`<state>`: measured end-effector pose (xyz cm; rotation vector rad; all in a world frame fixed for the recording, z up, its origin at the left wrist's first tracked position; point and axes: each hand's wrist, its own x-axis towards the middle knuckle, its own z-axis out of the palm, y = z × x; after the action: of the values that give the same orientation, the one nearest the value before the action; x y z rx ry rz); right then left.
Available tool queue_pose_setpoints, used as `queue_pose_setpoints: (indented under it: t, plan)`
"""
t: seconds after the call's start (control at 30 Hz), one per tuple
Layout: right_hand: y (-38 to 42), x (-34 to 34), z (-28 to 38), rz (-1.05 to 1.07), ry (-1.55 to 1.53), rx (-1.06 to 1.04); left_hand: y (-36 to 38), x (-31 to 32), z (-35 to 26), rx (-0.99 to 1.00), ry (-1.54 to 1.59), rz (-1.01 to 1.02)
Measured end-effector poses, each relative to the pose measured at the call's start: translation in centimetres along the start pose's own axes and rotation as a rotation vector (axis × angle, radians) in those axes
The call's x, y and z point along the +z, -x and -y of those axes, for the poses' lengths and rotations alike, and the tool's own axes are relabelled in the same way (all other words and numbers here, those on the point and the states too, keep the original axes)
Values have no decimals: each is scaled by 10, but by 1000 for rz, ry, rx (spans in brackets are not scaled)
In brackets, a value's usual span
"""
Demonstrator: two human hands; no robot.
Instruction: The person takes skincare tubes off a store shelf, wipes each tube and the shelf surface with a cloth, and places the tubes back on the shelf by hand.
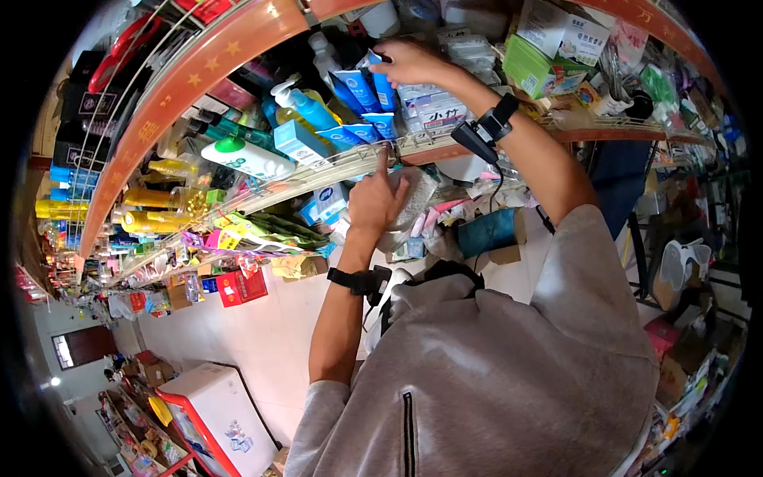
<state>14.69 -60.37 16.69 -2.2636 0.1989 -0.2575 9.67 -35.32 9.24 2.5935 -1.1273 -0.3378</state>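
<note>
My right hand (404,63) is closed on the top of a blue squeeze tube (385,89) in the upper shelf row. More blue tubes (356,89) stand right beside it, and others (343,137) lean in front near the shelf edge. My left hand (375,199) is below, its index finger stretched up to the wire shelf lip (350,164). A pale grey crumpled cloth (413,199) shows beside its thumb, and its other fingers are curled against it, partly hidden.
Pump bottles (311,110), a light blue box (300,145) and a white green-capped bottle (248,159) fill the shelf leftward. White packs (433,110) and a green box (534,67) stand rightward. A white chest freezer (218,405) is behind at lower left.
</note>
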Motion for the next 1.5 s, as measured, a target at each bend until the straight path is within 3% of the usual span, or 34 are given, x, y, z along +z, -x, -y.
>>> queue_pose_setpoints:
  t: [0.67,0.73,0.77,0.8,0.87,1.07,1.13,1.23,1.4,1.5]
  plan:
    - [0,2,-18,-116,-284,221,-1,-1,-3,16,10,-7]
    - [8,6,-12,-145,-43,66,-2,-2,-4,1,19,1]
    - [9,11,-15,-171,60,-164,-2,-2,-5,-16,30,7]
    - [19,6,2,-69,30,-92,-2,-1,-5,-15,30,9]
    - [35,16,13,-255,149,-149,-2,-1,-4,-7,33,-5]
    - [82,9,40,-201,102,-65,-2,-1,1,8,4,-7]
    - [92,20,33,-259,115,-84,-3,1,2,6,6,-3]
    - [110,32,32,-514,60,-244,-3,2,5,17,4,-5]
    - [140,43,46,-454,70,-114,-5,-1,5,-3,-3,22]
    - [151,57,42,-550,64,-108,-3,-3,3,18,14,0]
